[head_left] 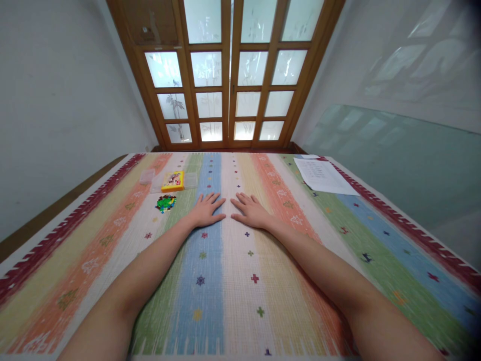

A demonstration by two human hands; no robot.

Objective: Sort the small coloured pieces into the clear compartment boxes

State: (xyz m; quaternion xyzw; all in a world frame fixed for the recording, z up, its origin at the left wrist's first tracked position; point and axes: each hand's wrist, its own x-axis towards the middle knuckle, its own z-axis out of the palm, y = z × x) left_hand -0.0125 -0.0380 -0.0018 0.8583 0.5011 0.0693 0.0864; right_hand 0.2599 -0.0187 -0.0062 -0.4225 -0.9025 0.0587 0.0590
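Observation:
Both hands lie flat, palms down, on a striped tablecloth (240, 260), a small gap between them. My left hand (206, 209) rests with fingers spread on the blue stripe and holds nothing. Across from it, my right hand (251, 209) is spread out too, also without anything in it. Left of my left hand sits a small pile of green, brown and other coloured pieces (166, 203), too small to make out singly. Just behind that pile is a yellow box (173, 181) with a picture on it, between clear plastic containers (190, 180).
Another clear plastic container (147, 176) stands farther left. White paper sheets (323, 175) with writing lie at the far right. Beyond the table are wooden doors (225, 100) with glass panes, and a glass panel (394, 155) leans along the right wall.

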